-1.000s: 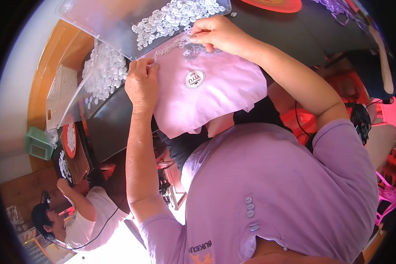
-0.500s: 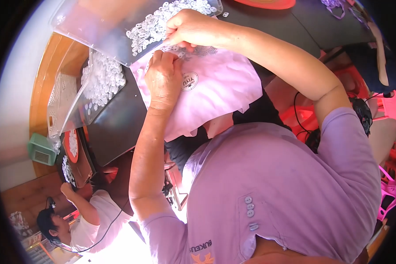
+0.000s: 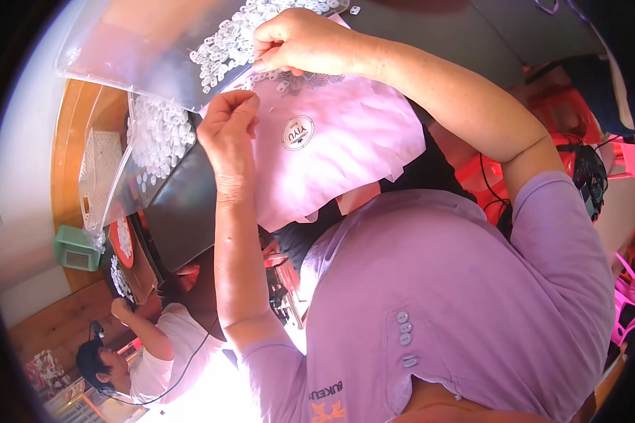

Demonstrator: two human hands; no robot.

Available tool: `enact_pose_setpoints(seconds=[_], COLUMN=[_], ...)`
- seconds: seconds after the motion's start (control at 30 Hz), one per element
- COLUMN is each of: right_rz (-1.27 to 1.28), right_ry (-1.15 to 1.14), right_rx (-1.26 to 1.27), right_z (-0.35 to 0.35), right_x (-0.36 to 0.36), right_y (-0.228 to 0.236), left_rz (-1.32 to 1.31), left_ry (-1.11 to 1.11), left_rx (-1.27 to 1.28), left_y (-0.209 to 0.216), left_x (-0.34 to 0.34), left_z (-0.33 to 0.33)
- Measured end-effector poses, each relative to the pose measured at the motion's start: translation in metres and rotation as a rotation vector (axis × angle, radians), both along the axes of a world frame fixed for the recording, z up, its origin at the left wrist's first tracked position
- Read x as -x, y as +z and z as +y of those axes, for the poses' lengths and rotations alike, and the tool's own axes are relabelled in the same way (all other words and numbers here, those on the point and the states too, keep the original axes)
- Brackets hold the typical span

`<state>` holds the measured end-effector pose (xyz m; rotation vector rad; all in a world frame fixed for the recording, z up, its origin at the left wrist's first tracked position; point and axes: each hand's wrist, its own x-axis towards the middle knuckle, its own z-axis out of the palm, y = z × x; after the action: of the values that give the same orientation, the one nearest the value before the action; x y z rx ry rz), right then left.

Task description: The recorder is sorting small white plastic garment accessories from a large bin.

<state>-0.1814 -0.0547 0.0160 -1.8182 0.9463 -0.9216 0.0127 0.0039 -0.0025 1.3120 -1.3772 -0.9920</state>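
My right hand (image 3: 307,44) reaches over the front of a heap of small white plastic pieces with holes (image 3: 226,49). Its thumb and forefinger are pinched together; whatever they hold is too small to make out. At the left edge of a pink cloth (image 3: 339,148), my left hand (image 3: 227,137) is raised with closed fingertips, their contents hidden. The cloth spreads from the table edge over my lap and bears a round printed mark. Along its far part lie several white pieces and a scatter of thin grey bits (image 3: 314,80), partly under my right wrist.
A clear plastic tray (image 3: 95,76) holds the white heap. To the left, a clear bin (image 3: 113,176) contains more white pieces (image 3: 159,134), near a green basket (image 3: 77,248). Another person (image 3: 159,352) works at lower left. Red stools (image 3: 483,185) stand at the right.
My left hand has moved left, away from my right hand, and its fingers have lifted off the cloth. My right hand has shifted slightly left and stays pinched.
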Motion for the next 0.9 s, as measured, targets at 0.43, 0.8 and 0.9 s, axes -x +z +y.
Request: enact_pose_setpoints(seconds=[0.43, 0.8, 0.9], right_rz=[-0.056, -0.133, -0.129], right_ry=[0.182, 0.290, 0.292], right_rx=[0.196, 0.081, 0.052], right_z=[0.011, 0.018, 0.020], right_x=[-0.004, -0.010, -0.011], right_y=[0.000, -0.003, -0.005], left_rz=[0.719, 0.771, 0.588], left_ry=[-0.146, -0.123, -0.026], left_rx=[-0.149, -0.131, -0.090], left_y=[0.006, 0.005, 0.011], left_x=[0.008, 0.004, 0.005], left_z=[0.004, 0.014, 0.020])
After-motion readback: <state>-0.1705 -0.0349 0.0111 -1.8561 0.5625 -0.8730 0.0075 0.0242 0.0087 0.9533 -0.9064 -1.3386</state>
